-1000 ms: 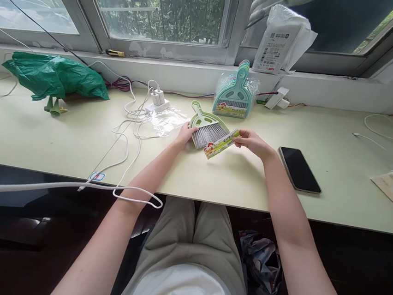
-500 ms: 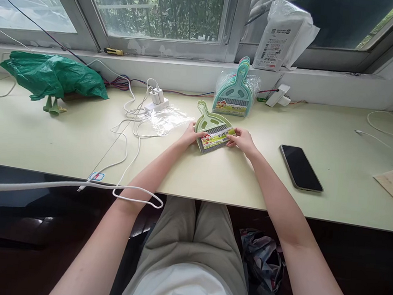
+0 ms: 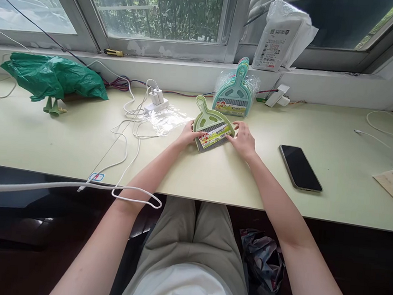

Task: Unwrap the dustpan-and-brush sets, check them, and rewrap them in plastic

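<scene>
A small light-green dustpan [image 3: 216,116] with a grey-bristled brush nested in it is held tilted over the table, its handle pointing up and left. Across the bristles runs a yellow printed label [image 3: 214,136]. My left hand [image 3: 188,135] grips the left side, thumb over the front at the label's left end. At the right corner is my right hand [image 3: 243,140], its thumb against the label's end and its fingers curved round the edge. Behind stands a plastic-wrapped stack of similar dustpans [image 3: 235,93], the front one teal.
A black phone [image 3: 300,168] lies to the right. To the left are white cables [image 3: 126,147], a power strip with a charger [image 3: 157,97], clear plastic wrap [image 3: 169,119] and a green plastic bag [image 3: 53,76]. A white package [image 3: 280,37] leans on the window.
The dustpan has risen slightly and tilted back a little. My right hand's fingers have shifted up along its right edge and spread somewhat. My left hand keeps its hold.
</scene>
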`<act>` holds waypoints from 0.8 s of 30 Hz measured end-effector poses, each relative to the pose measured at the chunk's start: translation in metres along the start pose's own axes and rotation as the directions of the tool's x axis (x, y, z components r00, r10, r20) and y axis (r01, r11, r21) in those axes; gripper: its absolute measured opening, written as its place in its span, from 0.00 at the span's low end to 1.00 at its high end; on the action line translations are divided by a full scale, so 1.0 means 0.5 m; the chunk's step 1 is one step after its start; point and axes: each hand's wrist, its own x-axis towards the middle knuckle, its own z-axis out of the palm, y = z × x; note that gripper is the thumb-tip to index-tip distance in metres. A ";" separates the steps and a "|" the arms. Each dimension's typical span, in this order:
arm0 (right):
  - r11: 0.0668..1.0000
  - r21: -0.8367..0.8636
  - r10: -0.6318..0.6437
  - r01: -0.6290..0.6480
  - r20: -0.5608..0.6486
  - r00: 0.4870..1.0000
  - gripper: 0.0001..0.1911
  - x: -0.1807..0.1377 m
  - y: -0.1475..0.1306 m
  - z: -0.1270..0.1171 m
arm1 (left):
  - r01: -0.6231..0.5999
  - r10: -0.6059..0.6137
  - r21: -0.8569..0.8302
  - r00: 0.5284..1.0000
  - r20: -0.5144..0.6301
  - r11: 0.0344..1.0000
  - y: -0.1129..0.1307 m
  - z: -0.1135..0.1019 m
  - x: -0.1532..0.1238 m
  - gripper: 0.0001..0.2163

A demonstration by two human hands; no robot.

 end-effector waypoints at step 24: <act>0.132 0.888 0.159 -0.440 0.419 0.894 0.06 -0.001 -0.026 0.028 | -0.081 0.077 -0.184 0.997 -0.030 0.980 0.004 0.007 0.004 0.34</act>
